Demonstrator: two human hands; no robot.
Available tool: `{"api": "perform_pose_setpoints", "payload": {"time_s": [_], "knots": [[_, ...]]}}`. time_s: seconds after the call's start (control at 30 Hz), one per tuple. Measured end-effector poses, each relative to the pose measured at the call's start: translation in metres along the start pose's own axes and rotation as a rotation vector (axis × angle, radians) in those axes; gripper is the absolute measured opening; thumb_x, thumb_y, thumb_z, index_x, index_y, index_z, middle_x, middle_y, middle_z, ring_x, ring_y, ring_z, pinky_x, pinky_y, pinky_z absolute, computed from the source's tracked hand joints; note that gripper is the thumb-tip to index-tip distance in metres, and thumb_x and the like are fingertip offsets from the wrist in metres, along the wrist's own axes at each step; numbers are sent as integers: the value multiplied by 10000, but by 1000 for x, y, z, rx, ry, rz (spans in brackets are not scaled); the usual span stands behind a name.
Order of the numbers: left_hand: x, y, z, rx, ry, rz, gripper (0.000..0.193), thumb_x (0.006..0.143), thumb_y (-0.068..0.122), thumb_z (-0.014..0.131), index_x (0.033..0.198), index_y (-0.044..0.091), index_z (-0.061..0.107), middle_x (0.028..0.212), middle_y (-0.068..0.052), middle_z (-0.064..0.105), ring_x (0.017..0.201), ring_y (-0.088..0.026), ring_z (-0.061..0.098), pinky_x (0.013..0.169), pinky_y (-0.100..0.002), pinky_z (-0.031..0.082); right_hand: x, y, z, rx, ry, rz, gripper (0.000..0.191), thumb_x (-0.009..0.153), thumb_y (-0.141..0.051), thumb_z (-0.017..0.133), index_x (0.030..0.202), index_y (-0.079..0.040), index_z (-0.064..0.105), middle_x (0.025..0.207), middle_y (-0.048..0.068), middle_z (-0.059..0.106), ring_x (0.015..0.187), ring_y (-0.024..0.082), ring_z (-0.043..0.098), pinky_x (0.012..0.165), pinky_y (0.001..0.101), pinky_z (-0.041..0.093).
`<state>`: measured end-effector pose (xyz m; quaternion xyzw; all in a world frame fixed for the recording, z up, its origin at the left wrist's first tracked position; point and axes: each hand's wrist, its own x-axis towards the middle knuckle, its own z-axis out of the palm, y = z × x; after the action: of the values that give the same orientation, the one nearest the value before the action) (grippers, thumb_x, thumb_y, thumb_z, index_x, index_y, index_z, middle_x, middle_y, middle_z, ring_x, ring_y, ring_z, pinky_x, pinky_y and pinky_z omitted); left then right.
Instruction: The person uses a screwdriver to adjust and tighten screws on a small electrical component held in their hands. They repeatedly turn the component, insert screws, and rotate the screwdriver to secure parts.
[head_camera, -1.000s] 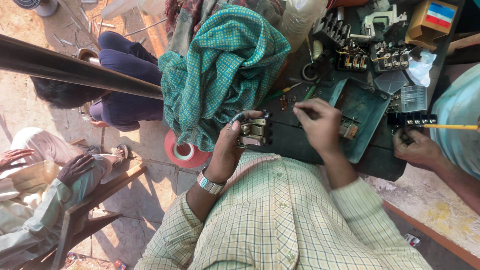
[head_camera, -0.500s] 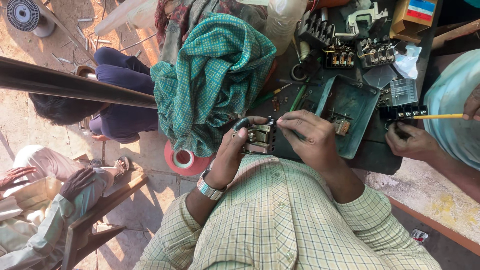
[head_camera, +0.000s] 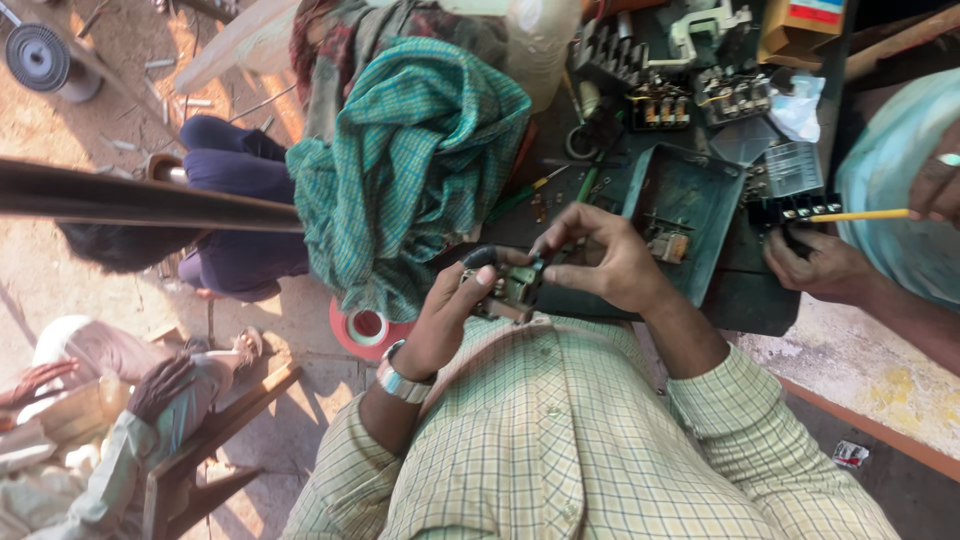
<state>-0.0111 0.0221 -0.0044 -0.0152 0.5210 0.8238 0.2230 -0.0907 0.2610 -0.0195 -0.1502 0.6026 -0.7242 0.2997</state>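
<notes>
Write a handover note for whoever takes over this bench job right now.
Left hand: closed round the small black and metal electrical switch part, held above the lap.
Right hand: fingertips pinch the same part from the top.
Open green metal box: on the dark bench, beside the right hand, with a small fitting inside.
More black switch blocks lie at the far edge of the bench.
A co-worker's hand holds a black terminal block with a yellow rod against it.
Done: the part is out of the box and in hand.
Left: it is not yet fitted anywhere.
</notes>
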Motion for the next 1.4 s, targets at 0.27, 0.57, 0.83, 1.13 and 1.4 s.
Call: {"api": "perform_pose_setpoints", "payload": {"time_s": [0.27, 0.57, 0.83, 1.13, 1.4], "knots": [[4, 13, -13, 48, -55, -137, 409, 1083, 276, 496, 1337, -31, 593, 1133, -84, 698, 955, -164, 700, 908, -293, 532, 24, -29, -11, -210, -420, 128, 531, 741, -90, 730, 1232, -115, 529, 1035, 40, 666, 991, 170, 664, 932, 361, 578], [19, 48, 8, -127, 119, -143, 510, 1050, 352, 442, 1323, -43, 613, 1142, -149, 700, 972, -206, 678, 867, -330, 544, 30, 1, -13, 239, -264, -74, 376, 858, -40, 697, 1201, -86, 548, 1132, 37, 573, 1068, 159, 555, 950, 341, 479], [34, 55, 23, -44, 247, -110, 485, 1043, 354, 414, 1282, -13, 621, 1135, -129, 700, 952, -179, 689, 826, -331, 551, 28, 35, 6, 807, 21, -54, 214, 961, 17, 630, 1111, -91, 521, 1149, 87, 604, 1118, 187, 597, 993, 351, 504], [36, 47, 14, 4, 145, -39, 409, 1077, 329, 438, 1297, 18, 589, 1111, -54, 649, 954, -119, 676, 762, -278, 582, 31, 16, -11, 480, 8, -74, 310, 879, -2, 650, 1142, -92, 512, 1191, 113, 668, 1099, 167, 638, 981, 347, 535], [37, 52, 12, 94, 70, -78, 357, 1075, 330, 461, 1256, 41, 567, 1166, -80, 682, 936, -131, 718, 711, -265, 594, 47, -37, -28, -309, -200, 22, 367, 783, -36, 730, 1108, -62, 562, 946, 71, 704, 850, 138, 659, 789, 307, 559]]}}
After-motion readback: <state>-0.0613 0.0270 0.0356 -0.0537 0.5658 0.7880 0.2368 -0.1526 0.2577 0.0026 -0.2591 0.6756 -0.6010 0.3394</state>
